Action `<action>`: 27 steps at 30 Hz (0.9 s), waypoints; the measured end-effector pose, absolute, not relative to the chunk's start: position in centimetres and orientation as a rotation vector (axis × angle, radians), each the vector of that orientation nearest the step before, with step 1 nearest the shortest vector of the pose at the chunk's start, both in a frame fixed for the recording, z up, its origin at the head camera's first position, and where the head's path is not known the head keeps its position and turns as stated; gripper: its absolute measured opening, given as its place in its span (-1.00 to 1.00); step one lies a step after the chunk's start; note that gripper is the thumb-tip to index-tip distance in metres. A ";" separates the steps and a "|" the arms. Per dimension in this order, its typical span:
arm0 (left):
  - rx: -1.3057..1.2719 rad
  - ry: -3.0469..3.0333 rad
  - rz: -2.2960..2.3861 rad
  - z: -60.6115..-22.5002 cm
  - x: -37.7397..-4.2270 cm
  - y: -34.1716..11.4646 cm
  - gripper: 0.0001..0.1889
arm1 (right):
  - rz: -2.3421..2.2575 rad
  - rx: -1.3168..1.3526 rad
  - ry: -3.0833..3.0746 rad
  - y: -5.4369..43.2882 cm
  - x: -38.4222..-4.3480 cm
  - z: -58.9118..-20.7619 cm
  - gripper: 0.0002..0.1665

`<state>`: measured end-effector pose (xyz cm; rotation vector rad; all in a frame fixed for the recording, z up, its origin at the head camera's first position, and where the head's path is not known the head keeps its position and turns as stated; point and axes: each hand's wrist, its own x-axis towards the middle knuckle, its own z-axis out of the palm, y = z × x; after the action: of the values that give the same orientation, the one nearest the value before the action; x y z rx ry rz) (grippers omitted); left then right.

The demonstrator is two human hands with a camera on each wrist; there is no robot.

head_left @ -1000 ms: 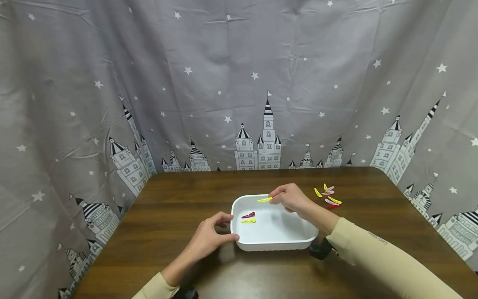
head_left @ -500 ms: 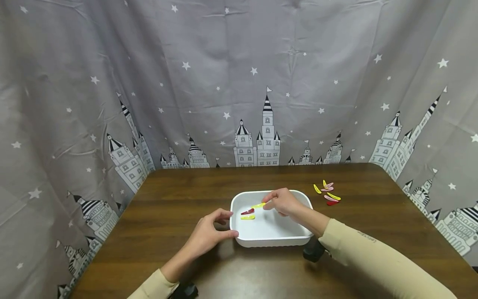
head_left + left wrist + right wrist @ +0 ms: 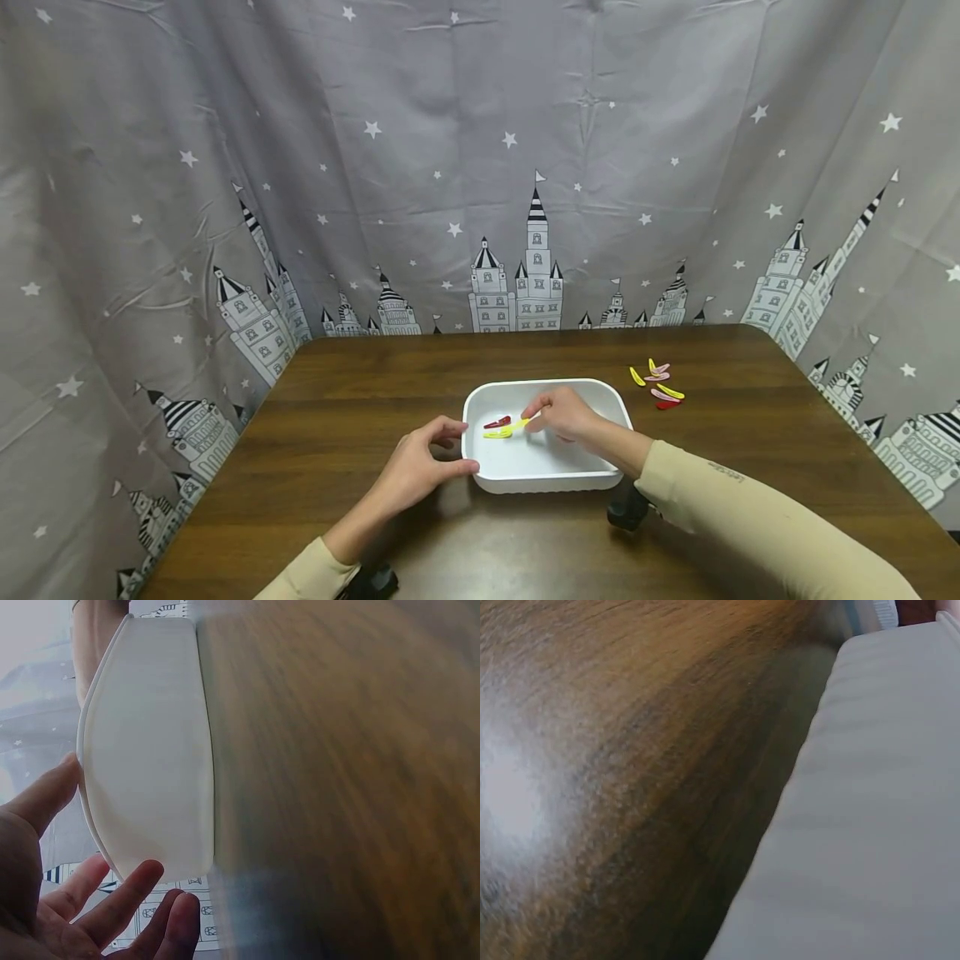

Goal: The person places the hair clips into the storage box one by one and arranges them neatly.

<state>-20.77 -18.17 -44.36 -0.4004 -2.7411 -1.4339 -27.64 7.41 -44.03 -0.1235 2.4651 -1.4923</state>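
Note:
A white tray (image 3: 547,483) sits on the wooden table. My left hand (image 3: 420,458) holds its left end, thumb near the front corner and fingers along the side. In the left wrist view, the thumb and a fingertip meet the tray's rim (image 3: 82,780). Inside the tray, my right hand (image 3: 566,414) pinches a yellow snap hair clip (image 3: 519,425) between thumb and fingers, low over the floor. This clip overlaps another yellow hair clip (image 3: 493,435) lying there. Just behind lies a dark red hair clip (image 3: 497,422). The tray's outer wall (image 3: 877,802) fills the right wrist view's right side.
Right of the tray, toward the back, a loose group of yellow, pink and red hair clips (image 3: 657,385) lies on the table (image 3: 375,375). A grey curtain (image 3: 420,167) printed with castles and stars hangs behind the table edge.
My right hand has moved left and down into the tray with the yellow hair clip, bringing it beside the clips lying there. My left hand stays at the tray's left end.

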 end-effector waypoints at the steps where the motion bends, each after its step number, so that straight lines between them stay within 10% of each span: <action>1: -0.401 -2.741 -1.435 -44.4 -20.8 -18.2 -0.45 | -1.483 -0.129 2.468 7.4 -27.7 -44.1 -0.83; 27: -0.382 -2.750 -1.401 -44.2 -20.8 -18.0 -0.47 | -1.223 -0.200 2.484 6.7 -27.5 -45.0 -0.87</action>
<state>-20.79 -18.03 -44.24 -0.3815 -2.7500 -1.4012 -27.51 6.73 -44.98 -0.1999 2.4839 -1.2233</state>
